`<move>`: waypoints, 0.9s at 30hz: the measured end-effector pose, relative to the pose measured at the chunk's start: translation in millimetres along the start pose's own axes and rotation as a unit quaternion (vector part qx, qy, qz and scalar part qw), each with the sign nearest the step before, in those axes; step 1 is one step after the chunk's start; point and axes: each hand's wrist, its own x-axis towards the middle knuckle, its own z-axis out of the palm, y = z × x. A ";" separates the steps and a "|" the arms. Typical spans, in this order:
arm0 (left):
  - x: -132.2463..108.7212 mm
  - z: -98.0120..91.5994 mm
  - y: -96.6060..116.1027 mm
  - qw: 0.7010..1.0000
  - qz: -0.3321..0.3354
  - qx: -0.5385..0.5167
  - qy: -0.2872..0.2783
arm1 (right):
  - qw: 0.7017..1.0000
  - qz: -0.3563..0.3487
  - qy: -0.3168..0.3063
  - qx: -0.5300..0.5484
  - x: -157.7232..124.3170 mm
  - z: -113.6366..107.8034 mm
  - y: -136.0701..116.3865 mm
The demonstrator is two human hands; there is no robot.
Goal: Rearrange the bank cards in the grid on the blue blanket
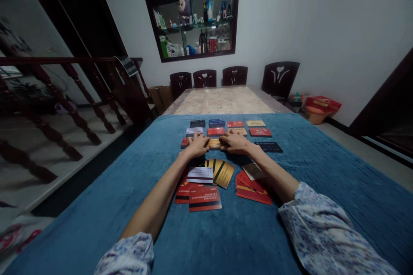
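Between my two hands lies a small stack of gold cards [214,143] in the front row on the blue cloth. My left hand [198,145] has its curled fingers on the stack's left end, partly covering a red card stack [185,142]. At the right end, the bent fingers of my right hand [235,142] press in the same way. A dark card [270,147] lies to the right of that hand. Nearer to me are loose cards: a silver card [200,175], fanned gold cards [225,174], red cards [205,197], and another red group [253,189] under my right forearm.
Behind my hands stand more card stacks, among them a dark blue one [216,123], a white one [194,131] and a red one [260,132]. The blue cloth [148,172] covers the near part of a marble-topped table [222,99]. Several dark chairs [280,78] surround its far end.
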 end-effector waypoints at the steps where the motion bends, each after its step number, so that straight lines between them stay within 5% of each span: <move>1: -0.3 -0.5 0.2 1.000 0.000 0.000 -0.003 | 1.000 0.002 0.000 0.001 -0.4 -0.1 -0.3; 20: -2.9 -3.9 -0.4 0.999 0.026 0.012 -0.015 | 1.000 0.017 -0.002 -0.005 -2.9 -2.4 -3.7; 27: -7.4 -14.0 3.9 0.999 0.033 0.009 0.022 | 0.999 0.019 0.030 -0.023 -5.6 -11.4 -5.3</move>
